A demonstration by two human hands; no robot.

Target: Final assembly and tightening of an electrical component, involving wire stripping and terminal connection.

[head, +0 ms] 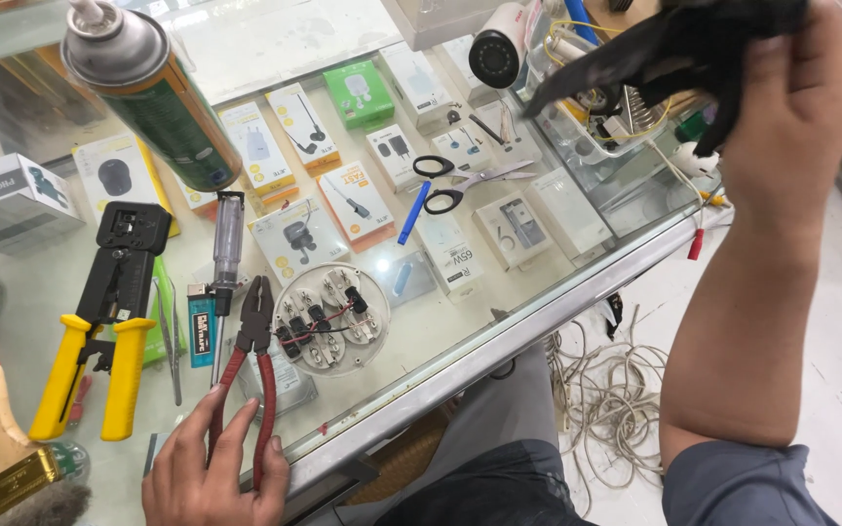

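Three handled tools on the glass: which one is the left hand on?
The red-handled pliers: the left hand grips their handles. The yellow-handled crimper lies untouched to the left, and the black-handled scissors lie farther back.

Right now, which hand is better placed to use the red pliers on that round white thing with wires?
The left hand. It already rests on the red pliers, whose tips lie beside the round white part. The right hand is raised far away, holding a black cloth.
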